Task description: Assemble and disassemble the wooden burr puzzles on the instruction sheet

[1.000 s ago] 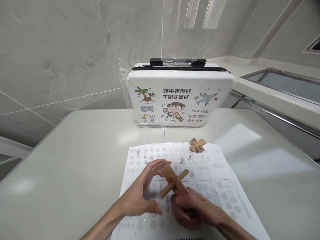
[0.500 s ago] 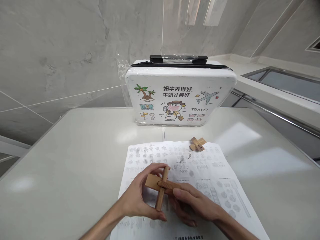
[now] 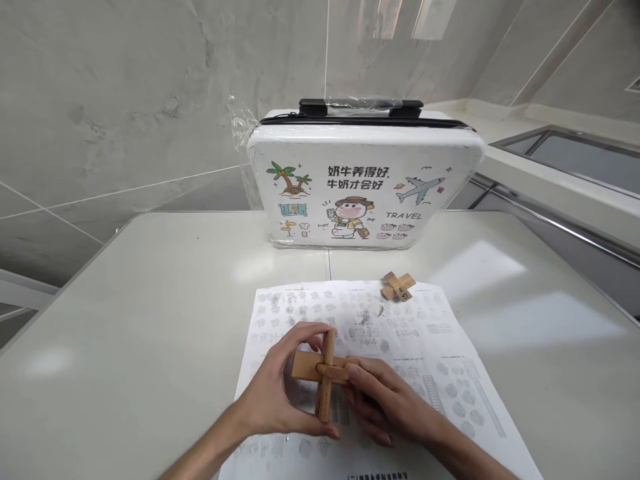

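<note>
Between my hands is a wooden interlocking puzzle (image 3: 306, 365) made of crossed pieces, held above a printed sheet. My left hand (image 3: 273, 393) grips the ends of its upright bar, with the fingers at the top and the thumb at the bottom. The thumb and fingers of my right hand (image 3: 387, 397) pinch the right end of the piece that crosses the bar. Some of the right-hand fingers are hidden beneath. Small printed diagrams cover the paper sheet (image 3: 450, 333). At the sheet's far right edge rests a second wooden puzzle (image 3: 399, 287), cross-shaped, with dark markings on one piece.
A white hard case (image 3: 300, 150) in clear plastic stands at the back of the pale table (image 3: 165, 300). It has a black handle and cartoon travel pictures. A grey wall (image 3: 125, 100) rises behind. A metal rail (image 3: 565, 223) runs along the right.
The upright bar of the held puzzle has turned from slanted to nearly vertical. Both hands keep their hold. The view has shifted slightly; the other puzzle stays on the sheet.
</note>
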Tool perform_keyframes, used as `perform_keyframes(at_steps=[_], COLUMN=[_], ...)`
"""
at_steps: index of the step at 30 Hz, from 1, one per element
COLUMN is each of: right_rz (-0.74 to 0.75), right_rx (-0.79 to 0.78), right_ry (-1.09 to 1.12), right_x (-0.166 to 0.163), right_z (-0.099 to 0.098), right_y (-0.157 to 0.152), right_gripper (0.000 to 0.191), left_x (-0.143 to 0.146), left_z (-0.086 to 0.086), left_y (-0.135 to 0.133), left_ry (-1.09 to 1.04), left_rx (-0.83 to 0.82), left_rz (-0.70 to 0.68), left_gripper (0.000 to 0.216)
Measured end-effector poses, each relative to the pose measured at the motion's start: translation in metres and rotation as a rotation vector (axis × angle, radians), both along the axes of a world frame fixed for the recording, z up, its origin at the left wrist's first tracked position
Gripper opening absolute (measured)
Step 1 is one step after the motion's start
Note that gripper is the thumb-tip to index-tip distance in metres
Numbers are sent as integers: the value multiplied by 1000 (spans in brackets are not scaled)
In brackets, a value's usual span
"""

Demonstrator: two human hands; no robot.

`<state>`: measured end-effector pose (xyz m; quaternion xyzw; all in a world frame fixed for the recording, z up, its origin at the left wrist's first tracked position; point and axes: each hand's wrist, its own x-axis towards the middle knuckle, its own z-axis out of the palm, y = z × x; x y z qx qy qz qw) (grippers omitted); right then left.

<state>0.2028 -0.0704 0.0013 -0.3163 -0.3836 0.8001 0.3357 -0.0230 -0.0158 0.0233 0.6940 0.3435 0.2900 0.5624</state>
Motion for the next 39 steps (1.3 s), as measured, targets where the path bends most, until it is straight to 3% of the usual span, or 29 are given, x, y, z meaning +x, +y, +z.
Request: perform_keyframes(at_steps=[14,19,26,34,39], right_rz=[46,-4,39,-82,-22], right_rx=[81,54,11,161,201], right_ry=[44,54,92,-31,-90], right_x=[7,4,5,4,10], right_z=[3,2,-4,4,5], right_y=[1,0,0,3,4], right_gripper=[44,46,44,32,30], left_x=[1,1,1,2,3], left_z=[4,3,1,0,2], left_y=[-2,-2,-4,-3,-3], left_ry=[21,-12,-29,-19,-3], left_rx=[-22,25,57,169,226], left_rz=[-30,-21,-18,-9,-12], left_gripper=[103,102,100,103,102])
